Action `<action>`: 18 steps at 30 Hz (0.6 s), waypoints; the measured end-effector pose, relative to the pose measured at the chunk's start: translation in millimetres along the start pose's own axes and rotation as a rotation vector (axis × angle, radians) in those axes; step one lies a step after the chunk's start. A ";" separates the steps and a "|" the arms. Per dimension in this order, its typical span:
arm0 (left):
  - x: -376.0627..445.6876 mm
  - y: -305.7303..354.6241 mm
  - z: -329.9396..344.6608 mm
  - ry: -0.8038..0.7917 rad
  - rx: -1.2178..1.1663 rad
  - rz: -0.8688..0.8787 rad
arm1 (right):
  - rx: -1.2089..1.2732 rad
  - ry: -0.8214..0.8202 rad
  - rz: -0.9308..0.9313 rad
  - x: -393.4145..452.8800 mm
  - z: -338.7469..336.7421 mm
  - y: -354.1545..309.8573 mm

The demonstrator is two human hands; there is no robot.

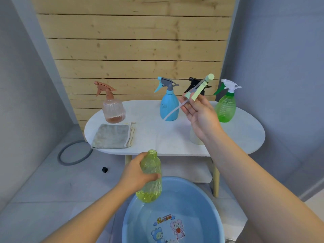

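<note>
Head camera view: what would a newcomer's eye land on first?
Probably the open yellow-green bottle, gripped by the left hand just above the blue basin at the bottom of the view. Next comes the pale green spray head with its dangling tube, which the right hand holds up over the white table. Behind stand a pink sprayer, a blue sprayer and a green sprayer before the wooden slats.

From where I'm watching, this looks like a household washing corner, possibly a staged one. A pine plank panel (133, 50) leans against plain grey walls (271, 50) over a grey tiled floor (43, 186). A low white oval table (157, 139) carries trigger spray bottles in pink (114, 109), blue (169, 106) and green (226, 107), plus a folded cloth (112, 135). A cartoon-printed blue plastic basin (201, 204) sits below, with a grey hose loop (75, 153) nearby.
</note>
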State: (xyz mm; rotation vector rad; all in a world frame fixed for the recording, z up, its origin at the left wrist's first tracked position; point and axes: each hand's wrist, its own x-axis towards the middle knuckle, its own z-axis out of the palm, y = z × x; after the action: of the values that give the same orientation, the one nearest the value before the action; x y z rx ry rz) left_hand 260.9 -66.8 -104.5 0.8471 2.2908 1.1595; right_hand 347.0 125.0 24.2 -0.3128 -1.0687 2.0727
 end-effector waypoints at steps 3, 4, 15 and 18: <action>0.9 0.3 0.3 -0.001 0.013 0.002 | 0.002 -0.010 -0.002 -0.2 0.7 -0.2; 1.3 0.4 0.3 -0.002 0.012 -0.001 | 0.003 -0.013 -0.003 -0.5 1.0 -0.3; -1.0 6.9 1.3 0.016 0.001 0.007 | -0.113 -0.057 0.067 -7.9 2.6 10.6; -2.8 11.0 0.1 0.040 -0.005 0.024 | -0.423 -0.121 0.150 -13.9 -2.4 29.5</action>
State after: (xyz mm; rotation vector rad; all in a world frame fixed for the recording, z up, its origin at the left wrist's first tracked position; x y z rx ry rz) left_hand 266.5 -63.7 -95.2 0.8598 2.3149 1.2020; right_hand 342.2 105.9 -1.9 -0.4931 -1.6024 2.0007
